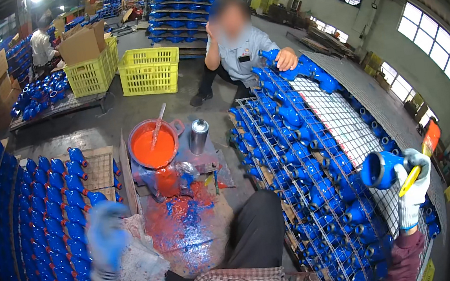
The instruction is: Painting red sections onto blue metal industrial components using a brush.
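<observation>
My right hand, in a white glove, is closed on a paintbrush with a yellow handle and orange-coated bristles. A blue metal valve body, its round opening turned left, is also in this hand's grip. On the left, my gloved left hand, stained blue, is smeared by motion, so its fingers cannot be made out. It is nearest to rows of blue castings with orange-red ends. Between my hands stands a pot of orange paint, a stick leaning in it.
A spray can stands beside the pot on a paint-splashed stand. Wire racks with many blue castings fill the right side. Across from me a crouching person has one hand on a casting. Yellow crates stand behind the pot.
</observation>
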